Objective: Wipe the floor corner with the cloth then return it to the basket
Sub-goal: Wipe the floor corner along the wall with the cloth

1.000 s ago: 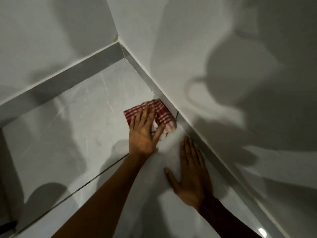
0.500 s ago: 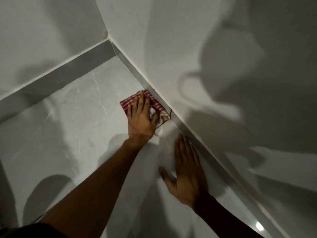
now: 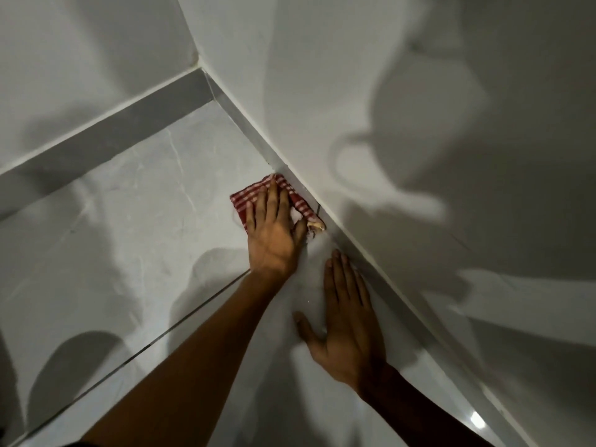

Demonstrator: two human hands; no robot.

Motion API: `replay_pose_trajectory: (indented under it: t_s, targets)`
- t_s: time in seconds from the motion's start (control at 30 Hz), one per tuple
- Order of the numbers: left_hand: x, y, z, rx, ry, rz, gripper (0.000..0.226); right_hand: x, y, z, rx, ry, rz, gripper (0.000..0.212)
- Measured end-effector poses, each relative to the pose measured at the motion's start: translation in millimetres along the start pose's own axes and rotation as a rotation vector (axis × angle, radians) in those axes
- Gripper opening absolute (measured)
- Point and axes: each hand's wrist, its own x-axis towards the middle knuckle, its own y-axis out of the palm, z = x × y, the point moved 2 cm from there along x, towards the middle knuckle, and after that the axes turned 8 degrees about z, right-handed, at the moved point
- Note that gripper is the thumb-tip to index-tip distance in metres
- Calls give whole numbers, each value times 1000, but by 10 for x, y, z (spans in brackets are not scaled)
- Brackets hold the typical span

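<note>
A red-and-white checked cloth (image 3: 248,200) lies folded on the pale marble floor tile, pushed against the grey skirting of the right wall. My left hand (image 3: 274,233) presses flat on top of it, fingers spread and pointing toward the wall, covering most of it. My right hand (image 3: 346,321) rests flat on the floor just below, palm down, fingers together along the skirting, holding nothing. The floor corner (image 3: 206,82) where the two walls meet is farther up and to the left. No basket is in view.
Two white walls with grey skirting (image 3: 106,137) close the space at the back and right. A dark grout line (image 3: 180,327) crosses the floor tiles diagonally. Heavy shadows fall on the walls and floor.
My left hand has slid the cloth a little way along the right-hand skirting toward the corner. My right hand has stayed planted on the floor.
</note>
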Motion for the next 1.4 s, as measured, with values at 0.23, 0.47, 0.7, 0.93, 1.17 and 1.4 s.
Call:
replay_pose_trajectory:
  t_s: [0.23, 0.47, 0.7, 0.93, 1.17, 1.4]
  targets:
    - [173, -93, -58, -57, -97, -28, 67, -2, 9, -10, -19, 5, 47, 111]
    - [150, -79, 74, -1, -57, -4, 72, -16, 14, -9, 31, -8, -15, 110]
    - [142, -177, -104, -103, -120, 23, 70, -1, -10, -5, 21, -12, 10, 108]
    - [345, -220, -60, -146, -244, -20, 65, -11, -5, -24, 35, -25, 18, 108]
    - [214, -190, -274, -252, -264, 51, 81, -6, -11, -14, 51, -25, -5, 107]
    - [468, -206, 49, -129, -196, 3, 75, -28, -32, -8, 66, -50, -34, 104]
